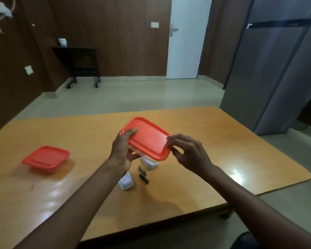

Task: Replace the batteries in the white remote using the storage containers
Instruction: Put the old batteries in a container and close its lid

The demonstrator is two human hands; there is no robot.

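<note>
Two dark cylindrical batteries [143, 175] lie out; left hand [123, 150] grips red-lidded clear plastic container [148, 138], right hand [188, 152] pinching its lid, unopened.

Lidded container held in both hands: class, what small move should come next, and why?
Probably peel the red lid up at its right edge: the left hand grips the container, the right hand pinches the lid's rim, and two batteries lie loose on the table.

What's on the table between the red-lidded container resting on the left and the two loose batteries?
In the head view, only bare table lies between that container and the batteries, apart from a white remote piece right beside the batteries; the left forearm crosses above.
</note>
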